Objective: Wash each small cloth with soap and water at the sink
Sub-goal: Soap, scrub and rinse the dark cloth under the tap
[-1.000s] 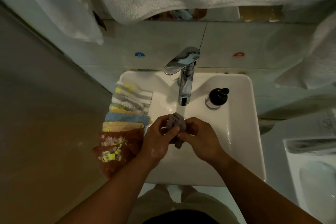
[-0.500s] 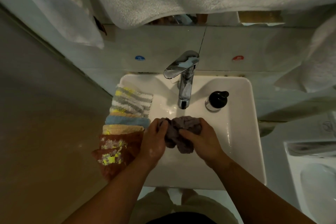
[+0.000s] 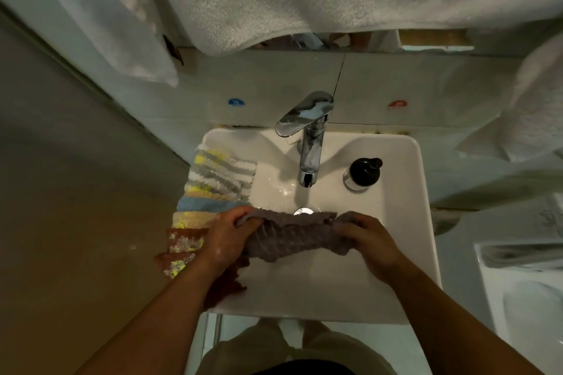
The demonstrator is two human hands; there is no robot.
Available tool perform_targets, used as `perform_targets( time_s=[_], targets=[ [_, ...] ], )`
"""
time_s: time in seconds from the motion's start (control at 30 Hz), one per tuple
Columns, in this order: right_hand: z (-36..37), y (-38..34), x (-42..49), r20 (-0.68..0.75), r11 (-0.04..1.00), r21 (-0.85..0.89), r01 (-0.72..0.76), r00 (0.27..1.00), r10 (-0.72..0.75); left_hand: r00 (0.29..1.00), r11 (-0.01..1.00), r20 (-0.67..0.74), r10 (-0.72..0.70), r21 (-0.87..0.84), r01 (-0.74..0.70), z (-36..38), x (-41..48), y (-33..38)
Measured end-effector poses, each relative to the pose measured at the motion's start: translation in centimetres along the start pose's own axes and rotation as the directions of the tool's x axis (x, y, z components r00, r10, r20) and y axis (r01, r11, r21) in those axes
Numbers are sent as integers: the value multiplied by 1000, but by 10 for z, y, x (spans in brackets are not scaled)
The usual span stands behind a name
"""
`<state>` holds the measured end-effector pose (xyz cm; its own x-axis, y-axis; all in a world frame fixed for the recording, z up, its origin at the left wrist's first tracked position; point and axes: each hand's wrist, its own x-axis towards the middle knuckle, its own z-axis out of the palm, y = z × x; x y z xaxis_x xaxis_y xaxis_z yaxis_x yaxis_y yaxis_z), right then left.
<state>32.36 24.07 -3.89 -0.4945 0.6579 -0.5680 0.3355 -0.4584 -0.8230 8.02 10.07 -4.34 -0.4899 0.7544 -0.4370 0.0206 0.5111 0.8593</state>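
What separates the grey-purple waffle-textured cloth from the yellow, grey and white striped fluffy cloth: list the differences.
Colour: the grey-purple cloth is one plain colour; the striped cloth has yellow, grey and white bands. Place: the grey-purple cloth is held over the white sink basin; the striped cloth lies on its left rim. Handling: the left hand and right hand grip the grey-purple cloth's ends; nobody touches the striped cloth. Both are small textured cloths.

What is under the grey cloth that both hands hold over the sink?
Under the grey cloth lies the white sink basin. The drain shows partly past its far edge; the basin floor directly beneath is covered.
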Motion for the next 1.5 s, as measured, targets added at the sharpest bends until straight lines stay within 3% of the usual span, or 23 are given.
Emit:
perform_targets(
  time_s=[0.13, 0.23, 0.43, 0.53, 0.63, 0.77, 0.87, 1.0, 1.13, 1.27, 1.37, 1.5],
  targets=[
    [3, 2, 5, -134, 1000, -19, 15, 991, -17, 995, 994, 92, -32, -102, 41, -5, 0, 9],
    [0, -1, 0, -84, 997, 79, -4, 996, 10, 995, 999, 93, -30, -40, 34, -7, 2, 11],
    [-7, 0, -1, 6, 991, -131, -18, 1000, 19, 999, 998, 48, 16, 64, -20, -11, 2, 7],
    [-7, -1, 0, 49, 966, -255, 41, 998, -29, 997, 995, 66, -32, -94, 38, -10, -3, 10],
    [-8, 2, 0, -2, 967, -244, 74, 997, -76, 982, 969, 178, -70, -221, 109, -13, -6, 14],
    [-9, 7, -2, -39, 971, -226, 76, 995, -87, 964, 1000, 265, -3, 29, -5, -13, -7, 18],
    [-10, 11, -2, -35, 970, -227, 85, 995, -95, 967, 999, 251, -37, 4, 37, -11, -6, 16],
    [-14, 12, 0, -86, 947, -293, 132, 983, -164, 991, 993, 134, -20, 119, 4, -16, -1, 4],
    [-18, 12, 3, -95, 922, -358, 146, 977, -192, 998, 997, 64, -13, 78, 8, -18, 2, -4],
    [-23, 14, 3, -50, 904, -402, 145, 982, -180, 995, 988, 95, 33, 147, -46, -19, 4, -3],
    [-30, 12, 0, -6, 871, -465, 158, 983, -182, 986, 945, 135, 96, 299, -133, -22, 5, 1],
    [-33, 9, -4, -41, 758, -615, 217, 951, -306, 973, 828, 159, 169, 513, -228, -26, 6, 3]
  ],
)
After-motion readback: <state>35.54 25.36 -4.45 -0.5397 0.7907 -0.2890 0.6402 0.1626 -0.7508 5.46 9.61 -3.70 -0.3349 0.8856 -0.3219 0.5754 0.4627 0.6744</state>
